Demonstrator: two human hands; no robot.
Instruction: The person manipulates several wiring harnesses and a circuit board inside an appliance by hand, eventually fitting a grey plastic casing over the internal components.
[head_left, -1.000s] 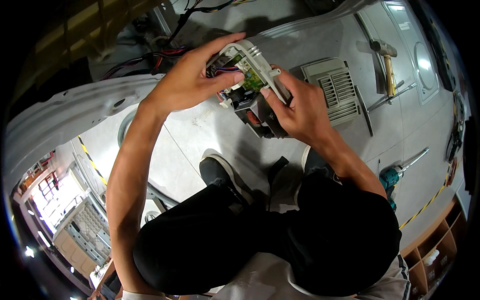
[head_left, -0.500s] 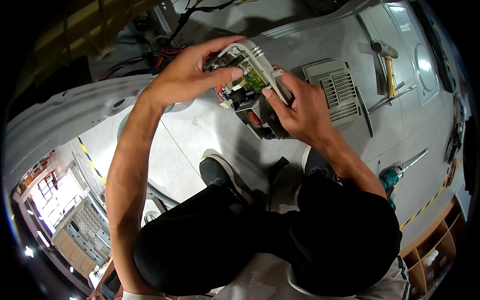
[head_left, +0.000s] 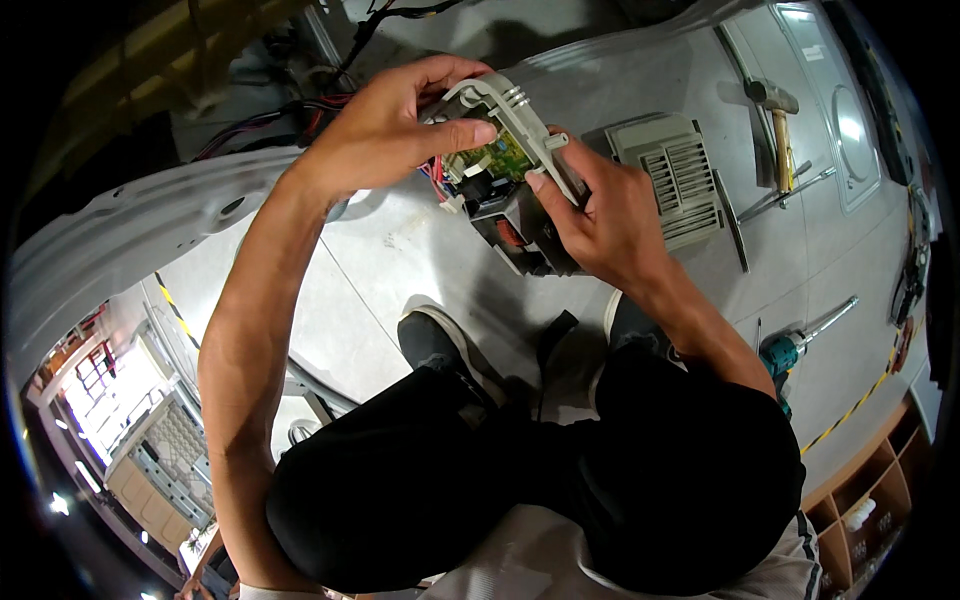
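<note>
Between my hands is a grey plastic housing (head_left: 520,118) with an exposed green circuit board (head_left: 506,158) inside it. A dark boxy section (head_left: 520,235) with a red part makes up its near side, and coloured wires (head_left: 436,180) come out at its left. My left hand (head_left: 385,135) is closed on the far left of the housing, thumb over the board and fingers curled behind the rim. On the right edge, my right hand (head_left: 615,215) grips with thumb in front; its other fingertips are partly hidden.
A grey slotted cover (head_left: 675,190) lies on the floor to the right. Beyond it are a hammer (head_left: 772,98) and metal tools; a teal power drill (head_left: 782,352) lies nearer. A large metal panel (head_left: 130,225) and a wire bundle (head_left: 270,125) border the far left.
My left hand has shifted slightly up, its thumb moving a little farther right over the board. The right hand still grips the housing, which stays almost in place.
</note>
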